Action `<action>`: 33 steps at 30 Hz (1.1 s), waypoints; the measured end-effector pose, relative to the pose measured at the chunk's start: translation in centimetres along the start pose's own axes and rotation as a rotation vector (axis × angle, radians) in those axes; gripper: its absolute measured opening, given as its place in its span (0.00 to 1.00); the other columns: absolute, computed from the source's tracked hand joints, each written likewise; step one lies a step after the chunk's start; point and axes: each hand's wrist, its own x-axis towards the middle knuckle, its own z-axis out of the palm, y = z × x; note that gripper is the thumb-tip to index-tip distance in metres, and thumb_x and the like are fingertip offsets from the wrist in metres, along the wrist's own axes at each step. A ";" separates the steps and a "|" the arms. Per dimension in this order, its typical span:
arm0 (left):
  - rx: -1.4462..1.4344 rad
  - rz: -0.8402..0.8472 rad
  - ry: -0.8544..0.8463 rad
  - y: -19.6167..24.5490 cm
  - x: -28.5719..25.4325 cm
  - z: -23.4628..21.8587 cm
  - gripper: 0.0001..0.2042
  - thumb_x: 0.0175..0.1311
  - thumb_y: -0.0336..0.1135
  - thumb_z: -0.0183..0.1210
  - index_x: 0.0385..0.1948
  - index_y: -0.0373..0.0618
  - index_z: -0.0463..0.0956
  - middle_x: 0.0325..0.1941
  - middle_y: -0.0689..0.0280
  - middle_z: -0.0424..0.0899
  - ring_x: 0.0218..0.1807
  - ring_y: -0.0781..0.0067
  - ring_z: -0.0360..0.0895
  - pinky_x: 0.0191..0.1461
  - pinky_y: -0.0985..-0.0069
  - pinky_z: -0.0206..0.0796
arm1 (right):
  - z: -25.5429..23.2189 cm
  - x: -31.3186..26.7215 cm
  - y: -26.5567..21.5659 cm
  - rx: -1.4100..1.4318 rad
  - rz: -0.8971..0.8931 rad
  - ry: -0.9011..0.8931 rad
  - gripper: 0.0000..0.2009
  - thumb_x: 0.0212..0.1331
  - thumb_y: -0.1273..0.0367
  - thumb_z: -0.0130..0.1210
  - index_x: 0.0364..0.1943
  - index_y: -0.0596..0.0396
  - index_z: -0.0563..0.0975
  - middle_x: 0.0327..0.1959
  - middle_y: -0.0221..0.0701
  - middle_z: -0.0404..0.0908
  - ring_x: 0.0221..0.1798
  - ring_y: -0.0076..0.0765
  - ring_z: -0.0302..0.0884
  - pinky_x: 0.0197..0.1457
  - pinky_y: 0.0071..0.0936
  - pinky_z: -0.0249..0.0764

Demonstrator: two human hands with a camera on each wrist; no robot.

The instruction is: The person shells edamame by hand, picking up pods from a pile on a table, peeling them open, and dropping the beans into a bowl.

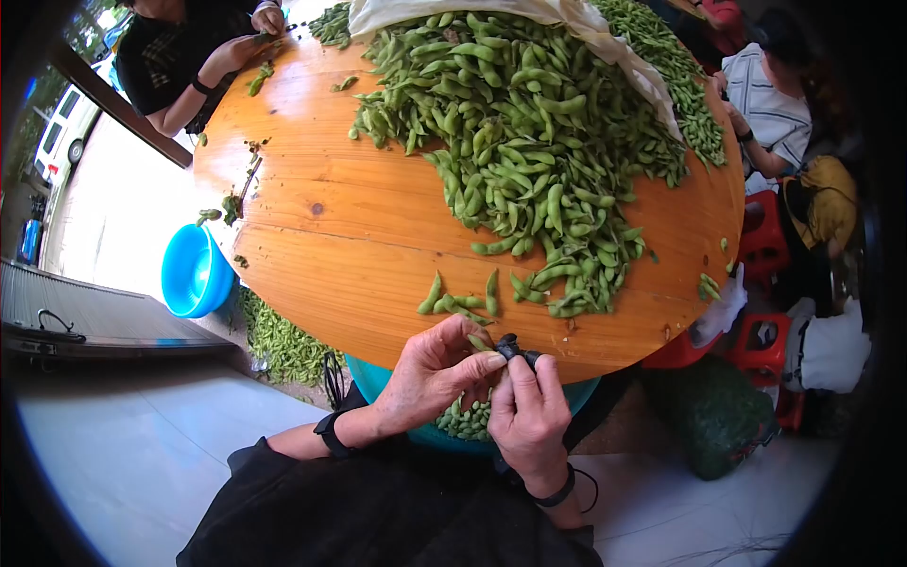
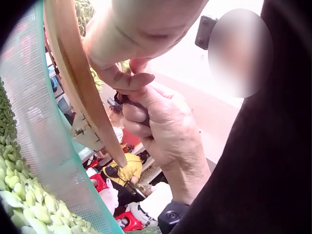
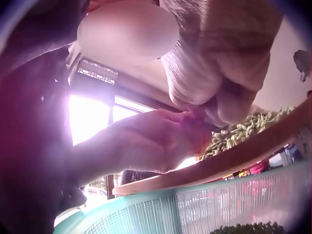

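Observation:
Over the near edge of the round wooden table (image 1: pixel 321 208), my two hands meet. The left hand (image 1: pixel 436 370) pinches a green soybean pod (image 1: pixel 479 342) between thumb and fingers. My right hand (image 1: pixel 531 416) grips a small black object (image 1: pixel 511 348) right beside that pod; its exact kind cannot be told. Below both hands is a teal mesh basket (image 2: pixel 73 175) holding shelled green beans (image 1: pixel 463 420). In the left wrist view the fingertips of both hands come together. The right wrist view hides the pod behind the hands.
A large heap of pods (image 1: pixel 529 142) covers the far right tabletop, with a few loose pods (image 1: pixel 453 302) near my hands. A blue basin (image 1: pixel 194 272) stands at left, with pods on the floor (image 1: pixel 283 335). Other people sit around the table; red stools (image 1: pixel 761 345) stand at right.

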 end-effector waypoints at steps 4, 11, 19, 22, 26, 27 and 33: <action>-0.083 -0.005 -0.031 0.2 0.2 -0.1 0.05 0.70 0.31 0.57 0.41 0.42 0.72 0.25 0.67 0.79 0.24 0.82 0.76 0.23 0.83 0.66 | -1.2 1.0 0.8 0.214 0.155 0.022 0.13 0.55 0.79 0.58 0.45 0.66 0.78 0.33 0.40 0.74 0.29 0.42 0.78 0.30 0.32 0.74; -0.145 -0.132 -0.150 0.7 0.2 -0.7 0.07 0.72 0.34 0.54 0.43 0.42 0.71 0.28 0.67 0.79 0.27 0.79 0.78 0.24 0.83 0.65 | -1.7 0.9 1.0 0.821 0.622 -0.160 0.14 0.60 0.74 0.63 0.48 0.65 0.79 0.31 0.28 0.74 0.27 0.19 0.73 0.26 0.17 0.68; -0.208 -0.192 -0.130 0.7 0.1 -0.9 0.06 0.73 0.33 0.54 0.43 0.42 0.71 0.28 0.65 0.79 0.25 0.77 0.78 0.22 0.83 0.63 | -1.3 1.0 1.2 0.857 0.556 -0.142 0.14 0.61 0.76 0.62 0.50 0.63 0.79 0.32 0.27 0.75 0.26 0.16 0.72 0.26 0.16 0.67; -0.352 -0.213 -0.218 0.2 0.3 -1.7 0.06 0.72 0.31 0.53 0.44 0.41 0.72 0.32 0.60 0.81 0.23 0.72 0.77 0.18 0.81 0.59 | -1.3 1.2 1.6 0.902 0.495 -0.212 0.13 0.60 0.77 0.62 0.49 0.63 0.80 0.31 0.27 0.76 0.26 0.17 0.73 0.27 0.16 0.68; -0.374 -0.280 -0.193 0.4 0.0 -1.6 0.05 0.72 0.31 0.53 0.44 0.42 0.70 0.30 0.61 0.80 0.21 0.71 0.77 0.17 0.81 0.58 | -1.0 0.9 1.8 0.969 0.524 -0.205 0.13 0.59 0.78 0.62 0.48 0.62 0.81 0.30 0.27 0.77 0.26 0.17 0.73 0.27 0.16 0.68; -0.374 -0.296 -0.153 0.5 -0.1 -1.3 0.05 0.73 0.32 0.53 0.43 0.43 0.70 0.28 0.63 0.79 0.19 0.71 0.77 0.15 0.81 0.58 | -0.9 0.9 1.8 1.010 0.545 -0.206 0.13 0.59 0.78 0.62 0.48 0.61 0.81 0.30 0.27 0.77 0.26 0.17 0.73 0.27 0.16 0.68; -0.185 -0.203 -0.046 0.4 -0.7 0.1 0.06 0.74 0.34 0.50 0.45 0.46 0.64 0.27 0.64 0.77 0.17 0.73 0.76 0.13 0.81 0.56 | -0.5 1.2 1.5 1.041 0.614 -0.211 0.11 0.59 0.75 0.62 0.45 0.64 0.81 0.27 0.27 0.76 0.23 0.19 0.71 0.24 0.15 0.64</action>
